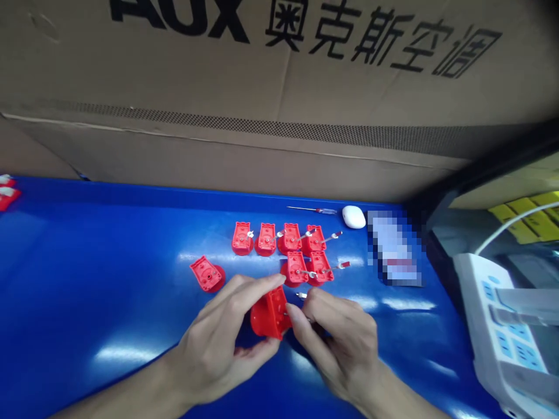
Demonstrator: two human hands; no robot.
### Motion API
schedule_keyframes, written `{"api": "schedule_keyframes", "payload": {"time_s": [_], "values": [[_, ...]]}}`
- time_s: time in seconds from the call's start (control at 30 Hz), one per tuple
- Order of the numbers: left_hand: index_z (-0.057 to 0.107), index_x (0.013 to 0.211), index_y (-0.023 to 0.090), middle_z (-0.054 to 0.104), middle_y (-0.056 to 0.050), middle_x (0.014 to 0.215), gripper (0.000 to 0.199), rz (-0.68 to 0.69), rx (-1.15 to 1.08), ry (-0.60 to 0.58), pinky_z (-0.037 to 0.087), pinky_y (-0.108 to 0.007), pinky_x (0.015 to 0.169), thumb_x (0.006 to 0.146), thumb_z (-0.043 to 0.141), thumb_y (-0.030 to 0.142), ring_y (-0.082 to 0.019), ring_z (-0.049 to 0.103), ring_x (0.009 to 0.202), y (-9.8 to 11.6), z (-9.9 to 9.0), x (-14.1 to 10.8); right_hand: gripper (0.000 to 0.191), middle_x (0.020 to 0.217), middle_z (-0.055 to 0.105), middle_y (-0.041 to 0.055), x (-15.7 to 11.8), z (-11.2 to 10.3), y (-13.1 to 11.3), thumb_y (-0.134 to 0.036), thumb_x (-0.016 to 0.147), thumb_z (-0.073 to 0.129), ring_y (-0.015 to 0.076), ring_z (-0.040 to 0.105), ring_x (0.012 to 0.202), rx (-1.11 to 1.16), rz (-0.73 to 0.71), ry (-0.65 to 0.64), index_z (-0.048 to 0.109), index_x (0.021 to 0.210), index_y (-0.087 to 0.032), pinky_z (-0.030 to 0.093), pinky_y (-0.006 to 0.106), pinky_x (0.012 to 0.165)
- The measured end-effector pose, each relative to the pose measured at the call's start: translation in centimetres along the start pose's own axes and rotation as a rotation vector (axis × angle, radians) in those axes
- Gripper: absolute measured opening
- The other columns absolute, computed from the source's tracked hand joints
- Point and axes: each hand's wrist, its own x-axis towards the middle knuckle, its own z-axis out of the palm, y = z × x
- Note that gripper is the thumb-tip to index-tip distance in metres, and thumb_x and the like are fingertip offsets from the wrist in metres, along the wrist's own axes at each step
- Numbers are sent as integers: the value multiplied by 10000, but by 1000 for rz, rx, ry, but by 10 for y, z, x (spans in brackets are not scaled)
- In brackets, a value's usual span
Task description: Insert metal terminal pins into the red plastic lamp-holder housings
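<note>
My left hand (222, 337) grips a red plastic housing (268, 314) from the left, thumb below and fingers above, its open side turned to the right. My right hand (336, 343) is closed in a pinch against that open side; what its fingers hold is mostly hidden. A small pale tip (301, 295) shows just above the right fingers. Beyond the hands, several similar red housings (267, 238) lie in two rows, most with a thin metal rod (331, 237) sticking out to the right. One separate red housing (207, 273) without a visible rod lies to the left.
A thin screwdriver (312, 209) and a white rounded case (353, 217) lie at the back of the blue table (109, 262). A blurred flat item (395, 247) is beside them. On the right stands a white power strip (502, 326). A large cardboard box (218, 81) closes off the back.
</note>
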Motion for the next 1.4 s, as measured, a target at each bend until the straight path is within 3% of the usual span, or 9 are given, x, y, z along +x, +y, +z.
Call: {"api": "schedule_keyframes", "payload": {"time_s": [0.33,0.63,0.87,1.03,1.2,1.27,1.4], "values": [[453,1650,216,762,-137,1385,783,-19,11,0,672,-443,1064,948,776,92,-286,764,1248,-1,0,4,151,642,531,-78,0,-2,-3,-123,1035,623,92,452,481,-13,20,22,587,930,-224,380,252,521],[497,1605,143,747,-144,1399,746,19,53,1,623,-423,1112,926,802,85,-267,736,1270,-6,3,4,220,620,506,-75,2,-1,0,-120,1060,613,101,446,480,-112,-27,38,601,866,-224,380,266,532],[518,1587,177,737,-140,1414,679,1,51,-44,618,-470,1131,960,768,103,-283,719,1309,-6,1,5,229,600,536,-71,2,-4,-1,-134,1051,619,101,456,460,-115,-26,50,601,843,-228,383,263,514],[567,1530,192,732,-120,1390,601,-42,36,-52,625,-413,1111,965,737,79,-254,719,1295,-3,3,6,196,658,673,-27,4,-18,3,-109,1027,581,118,569,482,-146,-47,159,670,896,-225,428,276,533],[617,1451,238,718,-90,1370,478,-185,7,-76,623,-385,1099,1001,685,93,-232,720,1279,-2,7,7,281,634,691,-21,2,-40,10,-171,1082,567,126,626,499,-250,97,335,740,872,-240,443,291,554],[640,1404,252,715,-83,1362,429,-204,-5,-96,634,-381,1073,1006,674,96,-230,730,1254,-3,8,7,278,612,667,-26,-3,-47,13,-218,1086,601,126,597,478,-306,145,307,738,845,-239,429,297,539],[695,1269,259,689,-79,1375,318,-207,-5,-140,648,-355,1017,1008,656,81,-215,747,1201,-4,10,5,156,670,663,-43,-23,-52,23,-291,1073,680,116,566,494,-289,218,91,735,940,-231,436,269,523]]}}
